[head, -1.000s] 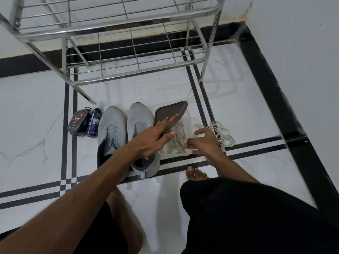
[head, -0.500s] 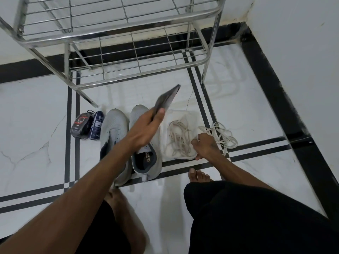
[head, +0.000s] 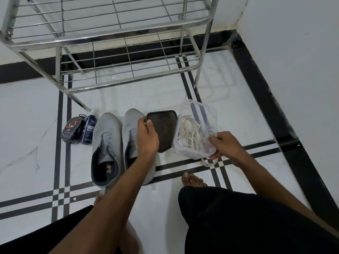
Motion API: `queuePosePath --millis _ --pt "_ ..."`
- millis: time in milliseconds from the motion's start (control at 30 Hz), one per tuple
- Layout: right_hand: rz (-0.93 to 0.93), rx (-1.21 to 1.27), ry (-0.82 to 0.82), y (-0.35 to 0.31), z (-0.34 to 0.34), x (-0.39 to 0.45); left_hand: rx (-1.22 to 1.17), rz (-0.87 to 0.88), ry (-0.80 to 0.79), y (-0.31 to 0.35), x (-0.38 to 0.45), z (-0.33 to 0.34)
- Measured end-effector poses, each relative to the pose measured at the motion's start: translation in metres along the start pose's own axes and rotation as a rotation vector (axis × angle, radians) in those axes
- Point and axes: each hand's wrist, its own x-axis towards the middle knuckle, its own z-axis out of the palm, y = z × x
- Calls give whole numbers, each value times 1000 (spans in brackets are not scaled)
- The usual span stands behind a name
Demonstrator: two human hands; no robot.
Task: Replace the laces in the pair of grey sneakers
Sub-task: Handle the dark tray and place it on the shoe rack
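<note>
White marble floor (head: 33,110) with black inlaid stripes, white walls meeting at a black skirting in the corner. Left hand (head: 147,137) reaching across the right sneaker (head: 131,129), thumb and fingers (head: 142,123) curled onto the near-left edge of a dark lid (head: 163,130) lying flat on the floor just beside that shoe. Right hand (head: 222,145) lower right, fingers (head: 213,139) and thumb clamped on the near rim of a clear plastic container (head: 197,129), tilted with its mouth turned toward the camera. Cream laces (head: 189,133) tangled inside the container; one more loop of lace showing on the floor just below that hand. Lid and container side by side, nearly touching. Further left, the left sneaker (head: 105,143) parallel to the right one, both grey knit with dark lining, toes pointing away, eyelets empty of laces as far as can be seen. Left again, a small dark polish applicator (head: 72,130) and a blue tube (head: 89,130) lying together, just beside the left sneaker's toe. Behind everything, a chrome wire shoe rack (head: 110,43), two tiers, standing against the wall. Nearest the camera, black shorts and bare toes on the floor.
</note>
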Motion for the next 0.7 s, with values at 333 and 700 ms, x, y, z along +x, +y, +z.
queuePosePath --millis 333,700 --pt "-15 4 31 8 -25 3 -384 -436 242 -20 -21 41" --pt "-156 -197 -46 -1 -13 9 -423 -768 48 -64 -59 51"
